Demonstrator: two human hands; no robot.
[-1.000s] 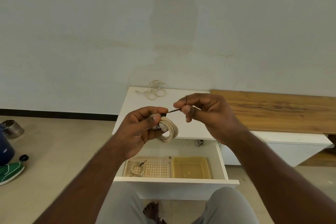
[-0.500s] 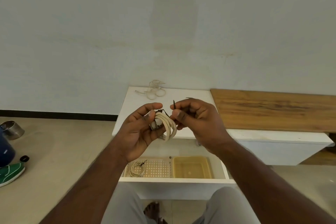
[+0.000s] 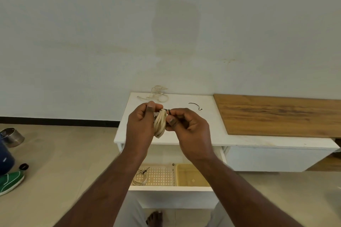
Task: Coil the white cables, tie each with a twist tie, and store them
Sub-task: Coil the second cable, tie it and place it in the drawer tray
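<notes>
The coiled white cable point(image 3: 160, 124) is held in the air above the front edge of the white cabinet top point(image 3: 184, 138), between the two hands. It is judged light and limp, its loops apt to spring apart if released, so it is best taken across the whole bundle, close to the tie. The black twist tie point(image 3: 167, 110) sits at the top of the coil; it is thin, and probably bendable wire that holds a twist. The coil is clasped by the left hand point(image 3: 141, 127), thumb on its upper end. The tie's end seems to be pinched by the right hand point(image 3: 186, 131), fingers curled; the contact itself is hard to make out.

How far the tie is twisted cannot be told, and much of the coil is hidden behind the fingers. On the cabinet top, a loose cable point(image 3: 158, 95) lies at the back and a spare black tie point(image 3: 195, 106) to the right. Below it, in the open drawer point(image 3: 171, 188), a tied coil point(image 3: 141, 177) rests in a perforated tray point(image 3: 162, 175), partly covered by the left forearm.
</notes>
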